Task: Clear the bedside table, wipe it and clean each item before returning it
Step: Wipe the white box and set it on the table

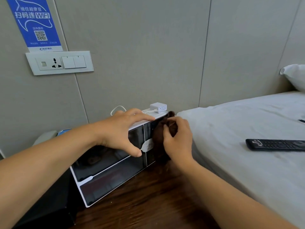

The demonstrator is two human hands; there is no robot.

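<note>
A white-framed cabinet box with dark glossy compartment doors [112, 176] stands on the dark wooden bedside table [148, 204]. My left hand [122, 131] grips its top edge, fingers on the top and thumb on the front. My right hand [178, 139] holds a bunched dark brown cloth [160, 129] against the box's right front panel. A white charger plug [158, 106] with a cable sits on top of the box at the back.
A bed with a white sheet [239, 129] adjoins the table on the right, with a black remote [275, 144] lying on it and a pillow [295, 76] at the far right. On the wall are a socket panel [59, 62] and a blue WiFi sign [33, 22].
</note>
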